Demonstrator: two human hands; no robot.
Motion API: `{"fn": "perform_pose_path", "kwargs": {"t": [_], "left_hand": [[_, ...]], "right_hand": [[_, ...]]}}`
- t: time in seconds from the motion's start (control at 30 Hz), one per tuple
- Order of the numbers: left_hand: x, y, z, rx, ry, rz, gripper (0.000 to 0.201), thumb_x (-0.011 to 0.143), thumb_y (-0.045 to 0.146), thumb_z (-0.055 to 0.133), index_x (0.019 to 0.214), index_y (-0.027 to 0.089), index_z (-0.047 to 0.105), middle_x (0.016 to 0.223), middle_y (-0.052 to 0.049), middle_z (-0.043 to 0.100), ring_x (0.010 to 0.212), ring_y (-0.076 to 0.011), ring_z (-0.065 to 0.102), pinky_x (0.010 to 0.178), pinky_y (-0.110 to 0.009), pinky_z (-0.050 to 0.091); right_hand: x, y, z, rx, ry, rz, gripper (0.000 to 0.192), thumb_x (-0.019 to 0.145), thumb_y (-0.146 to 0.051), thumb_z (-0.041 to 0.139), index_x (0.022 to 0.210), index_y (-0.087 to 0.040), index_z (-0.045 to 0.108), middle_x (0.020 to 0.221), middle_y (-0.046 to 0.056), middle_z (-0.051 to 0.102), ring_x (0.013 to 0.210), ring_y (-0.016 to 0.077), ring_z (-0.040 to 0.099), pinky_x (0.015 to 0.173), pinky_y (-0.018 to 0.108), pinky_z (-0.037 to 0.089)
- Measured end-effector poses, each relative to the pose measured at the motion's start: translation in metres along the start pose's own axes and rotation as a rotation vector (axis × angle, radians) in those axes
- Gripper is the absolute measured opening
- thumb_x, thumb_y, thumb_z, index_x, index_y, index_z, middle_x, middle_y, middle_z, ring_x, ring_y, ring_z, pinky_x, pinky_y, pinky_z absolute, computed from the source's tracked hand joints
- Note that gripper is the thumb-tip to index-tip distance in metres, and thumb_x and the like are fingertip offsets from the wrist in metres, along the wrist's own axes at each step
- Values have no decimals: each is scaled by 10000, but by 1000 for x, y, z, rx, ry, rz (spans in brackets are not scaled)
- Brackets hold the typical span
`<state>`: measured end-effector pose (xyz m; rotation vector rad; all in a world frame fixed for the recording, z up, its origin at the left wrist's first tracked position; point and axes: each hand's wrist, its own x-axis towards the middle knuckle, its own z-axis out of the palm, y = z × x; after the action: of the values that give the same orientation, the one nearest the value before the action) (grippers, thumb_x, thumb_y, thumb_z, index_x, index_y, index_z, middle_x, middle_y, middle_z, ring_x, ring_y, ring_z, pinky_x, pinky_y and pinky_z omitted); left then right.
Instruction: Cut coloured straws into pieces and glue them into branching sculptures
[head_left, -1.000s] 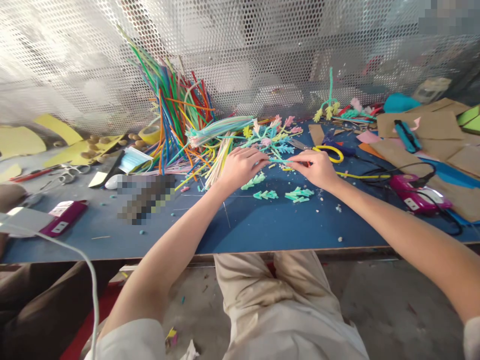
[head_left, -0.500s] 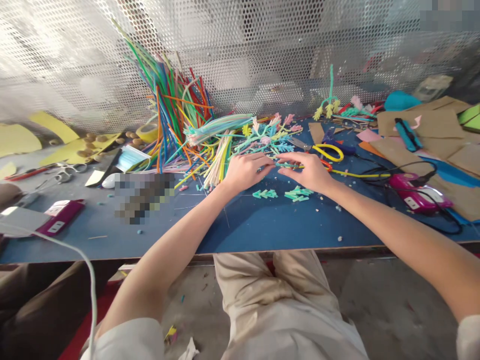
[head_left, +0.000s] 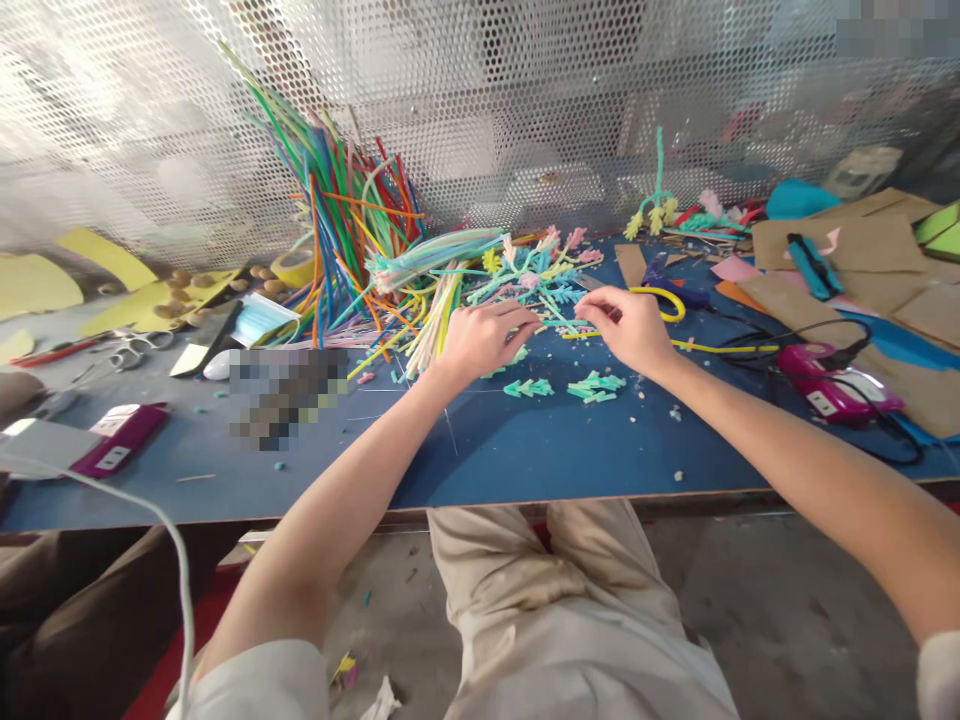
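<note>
My left hand (head_left: 487, 338) is closed in a pinch on one end of a thin light-teal pipe cleaner (head_left: 559, 323). The pipe cleaner points right, toward my right hand (head_left: 628, 325), whose thumb and fingers are pinched together at its far end. Whatever lies between those right fingertips is too small to make out. On the table below my hands are two small heaps of short cut green pieces, a left heap (head_left: 529, 387) and a right heap (head_left: 596, 387). Behind them lies a pile of pastel pipe cleaner sprigs (head_left: 536, 275). A yellow scissor handle (head_left: 667, 300) shows behind my right hand.
A tall bundle of coloured pipe cleaners (head_left: 337, 215) leans on the perforated metal screen (head_left: 450, 90). Magenta power strips stand right (head_left: 836, 385) and left (head_left: 124, 440), with cables. Brown cardboard (head_left: 855, 245), a face mask (head_left: 262, 318) and small scissors (head_left: 139, 348) also lie about.
My right hand has shifted slightly and curled its fingers, uncovering more of the teal pipe cleaner and a yellow strand behind it. My left hand has drawn slightly left.
</note>
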<state>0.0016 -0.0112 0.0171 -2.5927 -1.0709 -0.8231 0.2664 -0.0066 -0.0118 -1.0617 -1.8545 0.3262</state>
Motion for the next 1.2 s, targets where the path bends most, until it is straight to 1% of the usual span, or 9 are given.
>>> {"fn": "perform_pose_path", "kwargs": {"t": [0.07, 0.13, 0.2, 0.33, 0.43, 0.5, 0.7, 0.93, 1.2], "left_hand": [[0, -3, 0, -6, -12, -24, 366, 1098, 429, 467, 1099, 267, 796, 1084, -28, 807, 971, -175, 761, 719, -281, 518], [0, -6, 1, -2, -19, -46, 371, 1100, 435, 459, 1108, 271, 792, 1098, -33, 803, 980, -178, 756, 735, -287, 524], [-1, -7, 3, 16, -20, -58, 371, 1100, 438, 458, 1108, 274, 791, 1093, -29, 804, 969, -180, 755, 714, -287, 514], [-1, -6, 6, 46, -22, -58, 365, 1095, 440, 475, 1069, 266, 795, 1046, -23, 807, 917, -178, 756, 637, -286, 469], [-1, -3, 6, 65, -22, -58, 359, 1088, 445, 491, 1063, 260, 799, 1037, -31, 807, 869, -170, 752, 604, -288, 444], [-1, -2, 6, 78, -24, -56, 352, 1086, 450, 502, 1080, 261, 799, 1046, -35, 809, 869, -169, 752, 600, -284, 437], [-1, -5, 9, 35, -31, -2, 314, 1076, 466, 544, 1181, 289, 780, 1118, -21, 815, 963, -176, 773, 687, -269, 501], [-3, -8, 14, -15, 12, 23, 303, 1072, 451, 564, 1123, 296, 819, 1108, -3, 827, 975, -178, 792, 733, -285, 546], [-4, -13, 22, -59, 23, 52, 305, 1073, 437, 564, 1193, 307, 813, 1100, -16, 829, 981, -174, 792, 778, -289, 577]], "right_hand": [[4, 9, -4, -16, 110, 3, 450, 1037, -528, 509, 1310, -232, 711, 1257, 118, 767, 945, 256, 731, 817, 407, 599], [8, 15, -8, -26, 173, -2, 580, 1037, -537, 491, 1540, -252, 532, 1508, 145, 624, 1066, 273, 714, 874, 427, 604], [9, 16, -10, -23, 150, -13, 612, 1032, -551, 500, 1562, -245, 502, 1555, 159, 574, 1089, 270, 707, 878, 418, 605], [4, 7, -6, 8, -18, -52, 489, 1005, -541, 589, 1344, -203, 689, 1239, 126, 762, 943, 232, 728, 827, 379, 594], [-1, -3, 0, -2, -120, -66, 342, 1003, -489, 621, 1127, -214, 783, 1024, 71, 812, 805, 206, 713, 769, 375, 575], [-3, -7, 3, -8, -131, -73, 287, 1007, -444, 626, 1019, -221, 806, 999, 58, 814, 766, 197, 696, 741, 378, 560], [-2, -9, 3, 54, -130, -60, 183, 973, -375, 694, 984, -240, 817, 953, 34, 812, 758, 190, 683, 742, 372, 556], [-1, -6, 0, 40, -155, -50, 183, 966, -381, 706, 977, -243, 825, 944, 36, 816, 768, 193, 694, 733, 365, 553], [0, -4, -1, 9, -143, -98, 187, 971, -379, 701, 951, -237, 823, 932, 39, 805, 725, 178, 656, 719, 364, 530]]}}
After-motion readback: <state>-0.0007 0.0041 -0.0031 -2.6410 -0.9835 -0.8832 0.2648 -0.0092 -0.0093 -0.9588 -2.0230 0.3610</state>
